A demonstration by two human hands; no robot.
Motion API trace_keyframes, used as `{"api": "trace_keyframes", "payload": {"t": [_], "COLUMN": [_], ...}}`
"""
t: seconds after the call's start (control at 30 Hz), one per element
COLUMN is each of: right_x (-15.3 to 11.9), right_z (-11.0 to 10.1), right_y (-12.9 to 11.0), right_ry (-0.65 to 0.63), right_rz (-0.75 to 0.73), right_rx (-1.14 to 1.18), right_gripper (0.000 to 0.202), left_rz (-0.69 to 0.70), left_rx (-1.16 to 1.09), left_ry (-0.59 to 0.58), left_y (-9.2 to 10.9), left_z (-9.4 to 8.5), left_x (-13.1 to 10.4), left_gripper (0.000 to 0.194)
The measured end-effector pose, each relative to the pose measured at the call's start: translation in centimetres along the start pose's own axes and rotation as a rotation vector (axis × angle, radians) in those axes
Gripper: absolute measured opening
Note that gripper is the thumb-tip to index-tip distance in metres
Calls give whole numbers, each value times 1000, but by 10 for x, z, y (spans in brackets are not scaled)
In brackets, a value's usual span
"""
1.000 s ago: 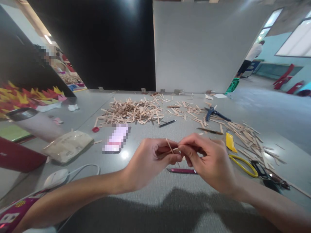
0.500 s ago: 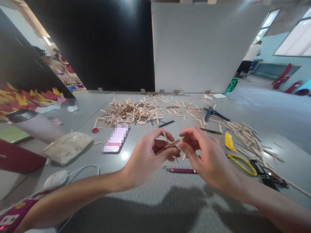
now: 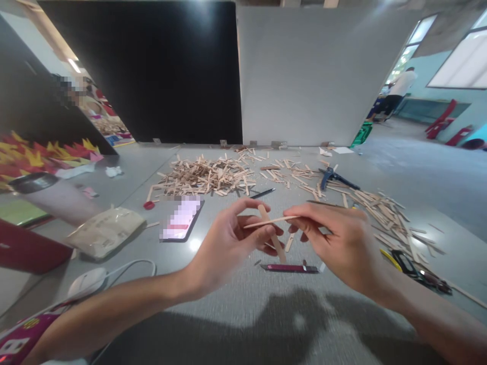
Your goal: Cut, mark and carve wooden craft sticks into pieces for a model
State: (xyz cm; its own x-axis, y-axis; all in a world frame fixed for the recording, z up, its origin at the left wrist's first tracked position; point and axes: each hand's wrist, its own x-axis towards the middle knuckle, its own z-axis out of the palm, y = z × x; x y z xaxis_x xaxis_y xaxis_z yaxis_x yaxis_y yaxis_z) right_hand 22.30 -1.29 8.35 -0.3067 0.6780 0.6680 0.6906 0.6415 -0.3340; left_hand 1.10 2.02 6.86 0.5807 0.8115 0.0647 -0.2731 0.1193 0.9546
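Observation:
Two wooden craft sticks cross each other above the tabletop. My left hand pinches them near the crossing, thumb in front and fingers behind. One craft stick slants downward with its flat face showing. The other craft stick lies nearly level, seen on edge, and my right hand grips its right end between thumb and fingers. Whether the sticks are joined at the crossing cannot be made out. On the table below the hands are a craft knife with a dark red handle and a short piece of stick.
Behind the hands lies a heap of craft sticks, with more sticks at right. Around them are a phone, a black pen, a dark blue cutter tool and a plastic packet. Upright panels border the table's back.
The crossed sticks have turned in my left hand, so the slanting one now shows its flat face. My right hand has closed on the level stick's end and shifted slightly right.

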Motion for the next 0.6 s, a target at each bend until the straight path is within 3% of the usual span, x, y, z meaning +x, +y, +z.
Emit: {"api": "trace_keyframes", "payload": {"t": [0.27,0.6], "right_x": [6,1], "right_z": [3,11], "right_y": [1,2], "right_ry": [-81,-45], "right_rz": [188,122], "right_rx": [380,466], "right_gripper": [16,17], "left_rz": [-11,-26], "left_rx": [3,4], "left_ry": [-51,-62], "left_y": [-2,-1], "left_z": [5,2], "left_x": [-5,-3], "left_gripper": [35,32]}}
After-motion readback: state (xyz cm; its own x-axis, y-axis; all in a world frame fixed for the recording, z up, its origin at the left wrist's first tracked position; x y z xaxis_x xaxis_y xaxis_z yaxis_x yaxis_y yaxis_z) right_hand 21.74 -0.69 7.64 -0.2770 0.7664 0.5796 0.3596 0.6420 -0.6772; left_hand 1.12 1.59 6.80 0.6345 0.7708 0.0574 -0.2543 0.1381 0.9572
